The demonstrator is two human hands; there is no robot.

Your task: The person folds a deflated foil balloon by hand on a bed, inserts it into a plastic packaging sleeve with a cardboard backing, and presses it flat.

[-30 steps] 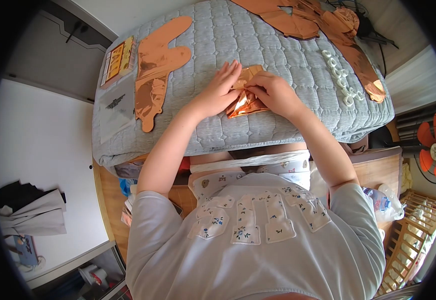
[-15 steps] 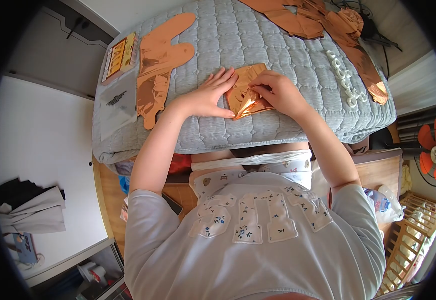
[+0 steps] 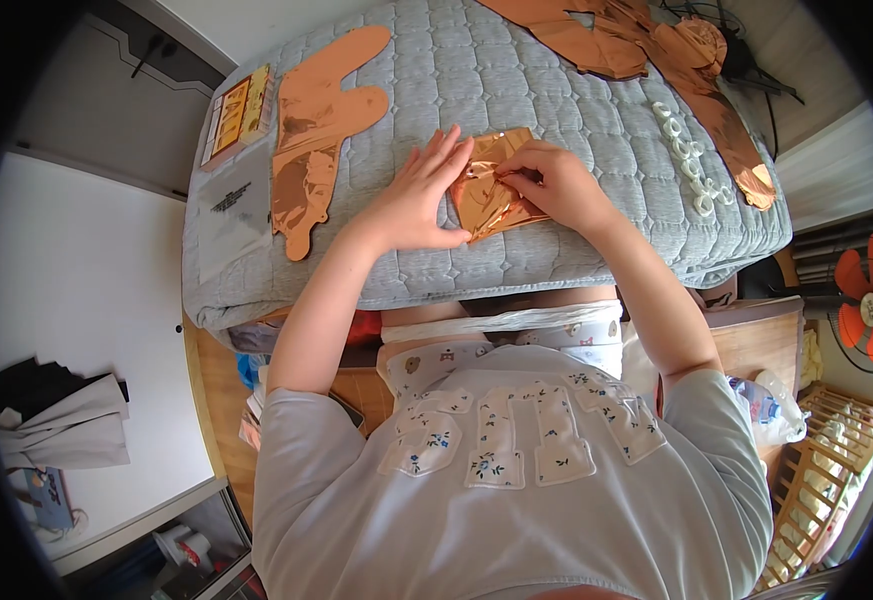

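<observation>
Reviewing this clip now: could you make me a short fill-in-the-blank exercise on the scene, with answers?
1. The right hand pinches the creased copper foil, while the ____ hand sits at its edge, fingers spread.
2. In the picture, the white rings lie to the ____ of that foil.
3. The quilted mattress is coloured ____.
4. The fan has orange-red ____.

Missing words: left; right; gray; blades.

My left hand (image 3: 406,200) has slid away from my right hand (image 3: 556,187). My left thumb (image 3: 446,238) was up by my right fingers; now it's down at the foil's (image 3: 473,205) bottom corner. More foil shows. The tall, shiny fold from just before looks flatter and more crinkly.
</observation>
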